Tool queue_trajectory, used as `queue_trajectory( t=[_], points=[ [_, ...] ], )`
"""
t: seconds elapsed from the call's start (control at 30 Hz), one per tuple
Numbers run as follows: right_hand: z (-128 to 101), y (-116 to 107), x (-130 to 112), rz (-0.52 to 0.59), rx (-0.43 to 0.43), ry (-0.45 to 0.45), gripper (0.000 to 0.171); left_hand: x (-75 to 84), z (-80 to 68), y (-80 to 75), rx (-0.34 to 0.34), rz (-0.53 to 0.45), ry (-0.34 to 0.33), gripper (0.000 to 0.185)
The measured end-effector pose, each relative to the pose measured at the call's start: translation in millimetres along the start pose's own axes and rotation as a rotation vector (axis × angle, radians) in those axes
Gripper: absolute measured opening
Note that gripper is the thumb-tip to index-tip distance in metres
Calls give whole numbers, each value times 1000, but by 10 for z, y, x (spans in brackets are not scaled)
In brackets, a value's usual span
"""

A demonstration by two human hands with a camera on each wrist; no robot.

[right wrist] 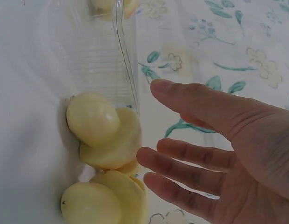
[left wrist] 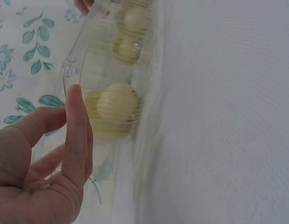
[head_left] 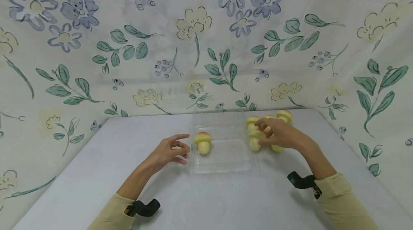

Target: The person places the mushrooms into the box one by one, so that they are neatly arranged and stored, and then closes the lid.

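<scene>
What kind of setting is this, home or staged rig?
Likely a staged recording booth, not a home: a plain table walled on three sides by a floral cloth backdrop, with only a clear plastic tray and toy mushrooms set out between the left hand and right hand.

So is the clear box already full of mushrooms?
No, the clear box holds only one mushroom; the other mushrooms lie outside it.
</scene>
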State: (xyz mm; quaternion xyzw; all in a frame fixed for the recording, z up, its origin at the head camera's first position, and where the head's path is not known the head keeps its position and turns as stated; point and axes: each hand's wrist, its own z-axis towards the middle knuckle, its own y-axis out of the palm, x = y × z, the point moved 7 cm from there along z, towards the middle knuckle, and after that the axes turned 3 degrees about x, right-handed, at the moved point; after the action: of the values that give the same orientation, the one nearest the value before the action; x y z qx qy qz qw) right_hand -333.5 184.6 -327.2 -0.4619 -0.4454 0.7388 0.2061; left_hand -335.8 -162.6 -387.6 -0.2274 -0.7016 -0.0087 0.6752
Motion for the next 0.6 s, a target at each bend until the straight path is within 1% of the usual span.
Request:
queue_trajectory(
  t=[0.2,0.3,0.43,0.6],
  points=[
    [-25,-33,53,15,-13,30,55,-3,2,1,1,-8,-1,67],
    [-43,-51,51,13,-24,24,55,-5,7,2,-1,-13,2,67],
    [-57,-69,85,10,-40,44,58,-2,13,0,0,-12,2,67],
    [-69,-85,152,27,-66,94,66,-1,7,-3,2,-6,-3,67]
  ],
)
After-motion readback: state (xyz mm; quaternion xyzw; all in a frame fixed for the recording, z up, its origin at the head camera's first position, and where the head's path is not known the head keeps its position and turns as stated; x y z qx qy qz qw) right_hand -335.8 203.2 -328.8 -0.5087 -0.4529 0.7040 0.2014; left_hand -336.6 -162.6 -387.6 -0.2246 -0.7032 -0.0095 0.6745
